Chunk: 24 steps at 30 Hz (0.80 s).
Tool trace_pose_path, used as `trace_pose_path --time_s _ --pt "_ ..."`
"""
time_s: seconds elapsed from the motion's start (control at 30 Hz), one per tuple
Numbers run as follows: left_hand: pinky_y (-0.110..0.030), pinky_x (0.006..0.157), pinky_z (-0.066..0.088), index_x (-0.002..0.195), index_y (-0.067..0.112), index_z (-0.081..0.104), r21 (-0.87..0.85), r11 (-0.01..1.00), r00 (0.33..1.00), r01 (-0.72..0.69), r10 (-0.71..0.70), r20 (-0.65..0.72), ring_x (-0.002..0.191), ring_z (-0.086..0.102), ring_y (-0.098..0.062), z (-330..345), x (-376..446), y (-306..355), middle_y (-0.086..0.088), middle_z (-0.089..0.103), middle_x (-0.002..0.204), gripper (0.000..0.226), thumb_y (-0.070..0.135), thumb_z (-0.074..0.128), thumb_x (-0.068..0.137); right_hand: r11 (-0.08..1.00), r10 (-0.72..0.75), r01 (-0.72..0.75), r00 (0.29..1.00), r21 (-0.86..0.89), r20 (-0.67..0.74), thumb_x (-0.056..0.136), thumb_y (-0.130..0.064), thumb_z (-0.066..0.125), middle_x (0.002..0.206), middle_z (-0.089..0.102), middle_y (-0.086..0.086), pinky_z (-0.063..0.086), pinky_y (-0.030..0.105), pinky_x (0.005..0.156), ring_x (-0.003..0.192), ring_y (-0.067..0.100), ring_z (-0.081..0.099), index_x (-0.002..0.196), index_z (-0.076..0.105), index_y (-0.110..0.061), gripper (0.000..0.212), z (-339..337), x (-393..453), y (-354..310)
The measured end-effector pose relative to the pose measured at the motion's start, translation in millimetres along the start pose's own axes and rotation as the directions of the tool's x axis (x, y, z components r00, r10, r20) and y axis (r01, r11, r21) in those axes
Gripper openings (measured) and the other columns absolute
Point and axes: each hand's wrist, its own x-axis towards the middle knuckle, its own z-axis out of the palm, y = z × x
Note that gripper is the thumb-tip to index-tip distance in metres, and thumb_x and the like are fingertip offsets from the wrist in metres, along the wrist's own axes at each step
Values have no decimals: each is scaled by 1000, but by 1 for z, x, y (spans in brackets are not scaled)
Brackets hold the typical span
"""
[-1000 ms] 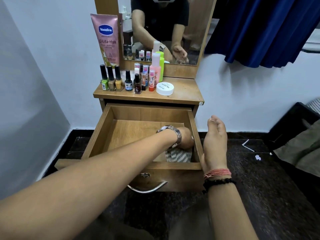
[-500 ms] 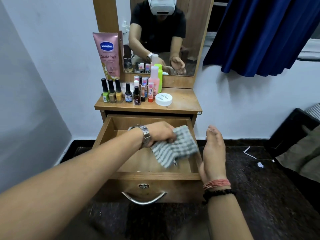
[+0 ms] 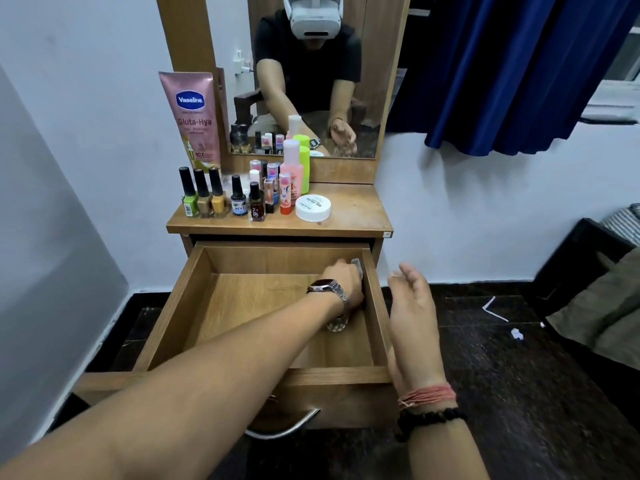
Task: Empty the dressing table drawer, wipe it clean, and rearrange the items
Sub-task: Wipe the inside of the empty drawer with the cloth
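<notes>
White walls and a dark stone floor (image 3: 485, 393) frame a small wooden dressing table, its tabletop (image 3: 349, 209) set below a mirror (image 3: 311, 81) and beside a navy curtain (image 3: 512, 71). On that tabletop stand a pink Vaseline tube (image 3: 194, 119) leaning at the mirror frame, a row of nail polish bottles (image 3: 204, 194), a cluster of small lip balm sticks, a pink bottle (image 3: 291, 171) with a lime green bottle just behind it, and a round white jar (image 3: 312, 207). The drawer (image 3: 166, 317) is pulled out, its wooden bottom bare apart from what the left hand covers. The left hand (image 3: 343, 280), a metal watch on its wrist, reaches into the back right corner and presses a checked cloth (image 3: 357, 265) against the right wall; only a sliver of cloth shows past the fingers, so this grip appears closed around it. The right hand (image 3: 412, 306) hovers just outside the drawer's right wall, fingers relaxed and loosely spread, its grip released and holding nothing, with thread and bead bracelets on the wrist.
</notes>
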Motion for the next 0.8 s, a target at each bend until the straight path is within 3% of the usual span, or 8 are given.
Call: trace_pose_path --time_s 0.13,0.2,0.3,0.4,0.53,0.63,0.7,0.8 --pt "-42 86 46 114 1 58 92 993 995 -75 69 70 105 57 -41 -5 -3 -10 -17 47 117 30 16 47 90 998 60 -58 997 -37 52 92 -26 57 109 51 -11 42 33 102 104 3 52 136 46 -25 45 3 1 -1" --pt "-43 86 47 114 0 58 144 985 989 -96 79 123 107 56 -41 -11 -7 -11 -16 45 118 29 13 48 90 997 62 -58 996 -59 68 92 -25 57 113 48 -10 41 30 102 103 1 51 135 46 -26 44 4 1 -1" --pt "-42 83 47 123 5 53 243 960 975 -139 90 201 110 55 -39 -21 -20 -8 -15 45 122 32 14 48 92 998 50 -47 994 -35 101 92 -21 58 103 51 -18 40 22 92 98 -6 50 130 48 -27 40 5 1 -1" --pt "-35 83 45 124 8 55 285 938 955 -198 119 271 111 56 -36 -33 -41 -4 -16 53 126 35 24 47 93 998 41 -35 990 -51 134 92 -20 57 106 51 -17 38 20 92 109 1 50 131 48 -25 40 4 0 -1" --pt "-37 88 51 118 13 57 308 892 890 -331 186 416 106 58 -30 -45 -67 -6 -11 58 120 33 19 60 85 995 34 -14 980 -103 194 93 -22 56 120 51 -13 37 22 98 117 4 49 129 49 -27 38 3 -2 -3" --pt "-36 86 52 120 15 57 289 885 839 -364 177 514 102 59 -27 -50 -84 -12 -9 60 121 37 13 60 83 990 24 8 975 -140 220 92 -23 57 114 57 -16 40 21 94 107 -3 54 130 49 -26 39 7 -6 -7" --pt "-30 82 52 129 22 55 294 884 804 -364 138 579 100 60 -25 -50 -90 -18 -6 62 122 48 7 58 83 984 20 19 976 -178 219 92 -22 57 118 62 -8 40 30 104 112 6 57 127 50 -25 36 8 -8 -8" --pt "-38 90 53 132 34 53 231 907 757 -353 132 639 101 61 -23 -53 -96 -29 -1 62 126 59 1 50 83 976 23 28 973 -214 229 92 -22 57 119 64 -5 37 40 109 119 14 55 121 52 -27 30 9 -11 -10"
